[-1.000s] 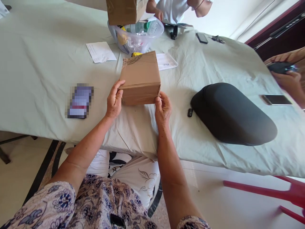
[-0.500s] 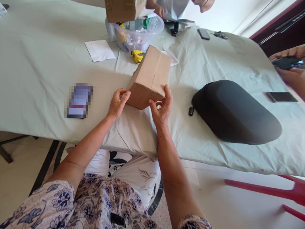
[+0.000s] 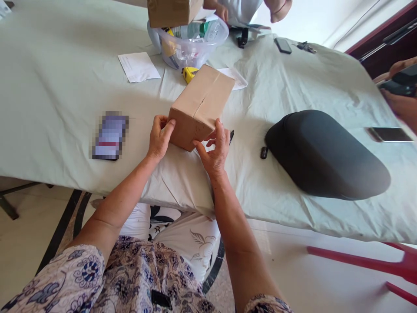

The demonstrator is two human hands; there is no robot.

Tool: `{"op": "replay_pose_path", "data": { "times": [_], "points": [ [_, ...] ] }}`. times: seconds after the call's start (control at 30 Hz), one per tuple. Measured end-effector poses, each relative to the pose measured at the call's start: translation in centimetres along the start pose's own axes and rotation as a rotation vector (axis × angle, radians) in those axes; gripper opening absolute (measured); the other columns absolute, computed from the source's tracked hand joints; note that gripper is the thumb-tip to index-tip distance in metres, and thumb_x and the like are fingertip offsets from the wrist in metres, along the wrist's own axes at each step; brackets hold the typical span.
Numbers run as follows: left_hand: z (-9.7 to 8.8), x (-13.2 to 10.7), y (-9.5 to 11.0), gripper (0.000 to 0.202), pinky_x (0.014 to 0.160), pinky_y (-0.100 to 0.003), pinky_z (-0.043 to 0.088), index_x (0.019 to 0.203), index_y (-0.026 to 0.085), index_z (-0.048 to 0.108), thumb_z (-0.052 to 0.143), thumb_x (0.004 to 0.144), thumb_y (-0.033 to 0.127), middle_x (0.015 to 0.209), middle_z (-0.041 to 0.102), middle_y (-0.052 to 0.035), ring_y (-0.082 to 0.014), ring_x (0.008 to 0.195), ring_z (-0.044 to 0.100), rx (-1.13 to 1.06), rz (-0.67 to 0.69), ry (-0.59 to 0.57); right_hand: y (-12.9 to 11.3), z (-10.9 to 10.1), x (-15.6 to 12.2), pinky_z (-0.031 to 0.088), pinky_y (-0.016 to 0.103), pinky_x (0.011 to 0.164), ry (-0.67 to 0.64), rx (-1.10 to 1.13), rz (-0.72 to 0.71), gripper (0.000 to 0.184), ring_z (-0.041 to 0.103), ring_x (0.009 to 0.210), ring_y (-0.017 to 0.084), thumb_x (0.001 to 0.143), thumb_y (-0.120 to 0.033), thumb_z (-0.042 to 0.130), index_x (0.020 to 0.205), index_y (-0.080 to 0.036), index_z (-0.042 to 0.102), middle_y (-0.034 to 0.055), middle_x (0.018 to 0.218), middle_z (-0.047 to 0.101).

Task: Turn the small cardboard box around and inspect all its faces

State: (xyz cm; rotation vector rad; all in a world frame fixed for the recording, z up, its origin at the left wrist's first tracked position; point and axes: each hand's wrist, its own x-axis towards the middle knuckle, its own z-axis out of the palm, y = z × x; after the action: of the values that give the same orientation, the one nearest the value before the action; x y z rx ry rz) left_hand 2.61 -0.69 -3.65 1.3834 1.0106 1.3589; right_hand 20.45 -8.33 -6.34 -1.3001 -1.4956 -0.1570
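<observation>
A taped brown cardboard box point(image 3: 202, 104) rests at an angle on the pale green tablecloth point(image 3: 65, 87), one corner pointing toward me. My left hand point(image 3: 160, 137) grips its near left corner with curled fingers. My right hand point(image 3: 213, 148) holds the near right edge, thumb and fingers pressed on the cardboard. A small dark object point(image 3: 231, 135) peeks out just right of my right hand.
A big black padded case point(image 3: 325, 152) lies to the right, a small black fob point(image 3: 263, 152) beside it. Behind the box are a yellow tape measure point(image 3: 189, 74), a clear plastic bowl point(image 3: 189, 41) of items, paper sheets point(image 3: 138, 66), another carton point(image 3: 172, 12). Other people's hands point(image 3: 402, 93) and phones point(image 3: 389, 134) are at the far edges.
The box has been turned from square-on to a diagonal, its corner now facing me. Both hands shifted round its near corner as it rotated.
</observation>
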Motion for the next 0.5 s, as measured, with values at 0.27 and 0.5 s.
{"op": "replay_pose_path", "data": {
  "times": [0.27,0.5],
  "points": [
    [0.1,-0.4,-0.2,0.083,0.100,-0.040,0.055,0.129,0.028,0.052,0.067,0.076,0.089,0.130,0.067,-0.0098,-0.0268,0.119,0.067,0.044,0.092,-0.113,-0.3,0.0,-0.1,0.058,0.034,0.065,-0.058,0.004,-0.010,0.076,0.059,0.086,0.018,0.095,-0.059,0.066,0.161,-0.040,0.033,0.0083,0.125,0.059],
    [-0.3,-0.1,-2.2,0.087,0.119,-0.048,0.049,0.154,0.032,0.037,0.061,0.087,0.081,0.151,0.058,-0.0137,-0.0315,0.142,0.059,0.143,0.145,-0.127,0.5,0.2,-0.3,0.060,0.039,0.074,-0.216,-0.015,0.169,0.100,0.062,0.086,0.021,0.086,-0.060,0.072,0.167,-0.030,0.022,0.0060,0.110,0.067]
  ]
}}
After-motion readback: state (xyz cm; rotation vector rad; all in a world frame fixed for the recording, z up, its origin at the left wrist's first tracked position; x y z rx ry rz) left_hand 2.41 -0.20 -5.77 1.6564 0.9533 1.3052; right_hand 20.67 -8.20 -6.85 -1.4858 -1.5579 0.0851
